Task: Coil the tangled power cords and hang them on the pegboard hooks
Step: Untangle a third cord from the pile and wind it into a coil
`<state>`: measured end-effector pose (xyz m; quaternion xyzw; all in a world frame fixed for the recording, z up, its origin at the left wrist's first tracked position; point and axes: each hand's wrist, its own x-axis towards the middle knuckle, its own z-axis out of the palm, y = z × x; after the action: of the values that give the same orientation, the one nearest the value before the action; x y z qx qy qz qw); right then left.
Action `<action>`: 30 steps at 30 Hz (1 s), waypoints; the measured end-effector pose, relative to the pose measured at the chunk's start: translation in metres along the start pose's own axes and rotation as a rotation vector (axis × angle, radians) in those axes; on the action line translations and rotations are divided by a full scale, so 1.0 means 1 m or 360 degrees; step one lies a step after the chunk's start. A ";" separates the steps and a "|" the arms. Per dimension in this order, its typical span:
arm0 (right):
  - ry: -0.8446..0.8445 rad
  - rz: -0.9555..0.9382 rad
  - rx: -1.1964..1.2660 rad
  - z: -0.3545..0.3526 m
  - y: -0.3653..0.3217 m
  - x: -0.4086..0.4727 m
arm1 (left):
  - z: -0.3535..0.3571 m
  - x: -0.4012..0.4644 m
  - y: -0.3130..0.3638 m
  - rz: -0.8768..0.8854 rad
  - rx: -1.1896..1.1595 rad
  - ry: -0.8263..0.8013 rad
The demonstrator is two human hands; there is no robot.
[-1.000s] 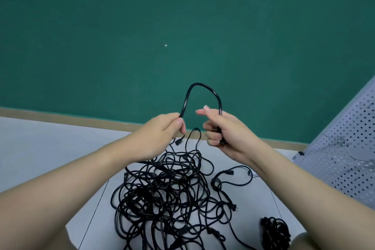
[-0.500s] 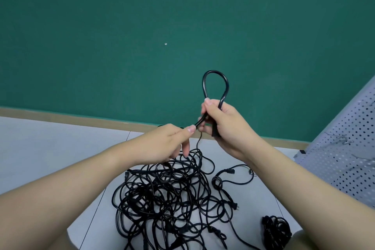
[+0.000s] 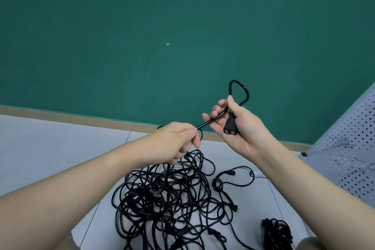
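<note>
At centre frame the right hand (image 3: 241, 128) holds a black cord (image 3: 215, 119) with its connector (image 3: 230, 127) lying in the palm, thumb curled over the cord and the other fingers (image 3: 213, 112) loosely bent behind it. A small loop (image 3: 242, 89) of the cord stands above that hand. Just left and lower, the left hand (image 3: 176, 142) pinches the same cord between thumb and forefinger. Below both hands a tangle (image 3: 170, 195) of black cords lies on the grey floor (image 3: 50, 148). A small coiled bundle (image 3: 277, 231) sits at the lower right. The white pegboard (image 3: 349, 154) leans at the right edge.
</note>
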<state>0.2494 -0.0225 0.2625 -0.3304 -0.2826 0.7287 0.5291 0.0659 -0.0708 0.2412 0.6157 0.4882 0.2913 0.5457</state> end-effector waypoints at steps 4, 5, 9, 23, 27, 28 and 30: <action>-0.0085 0.0049 -0.0126 0.005 0.008 -0.002 | 0.010 0.001 0.004 -0.0009 -0.0109 -0.0018; -0.0098 0.0051 -0.0156 0.006 0.009 -0.002 | 0.012 0.002 0.005 -0.0015 -0.0108 -0.0040; -0.0087 -0.0009 -0.0198 0.007 0.005 0.000 | 0.014 0.004 0.002 -0.0074 0.0065 -0.0165; 0.0192 -0.0172 -0.0431 -0.030 -0.029 0.009 | -0.047 -0.015 -0.007 0.0151 0.0760 0.0017; 0.0104 -0.0063 -0.0947 -0.022 -0.021 0.001 | -0.051 -0.025 0.007 0.0340 0.0648 0.0097; 0.0070 -0.0041 -0.1086 -0.019 -0.018 -0.001 | -0.048 -0.027 0.011 0.0381 0.0626 0.0128; -0.0023 0.0019 -0.1315 -0.014 -0.012 -0.003 | -0.042 -0.025 0.015 0.0465 0.0585 0.0162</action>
<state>0.2677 -0.0218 0.2633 -0.5115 -0.5533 0.5592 0.3457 0.0235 -0.0767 0.2697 0.7533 0.4657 0.3041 0.3511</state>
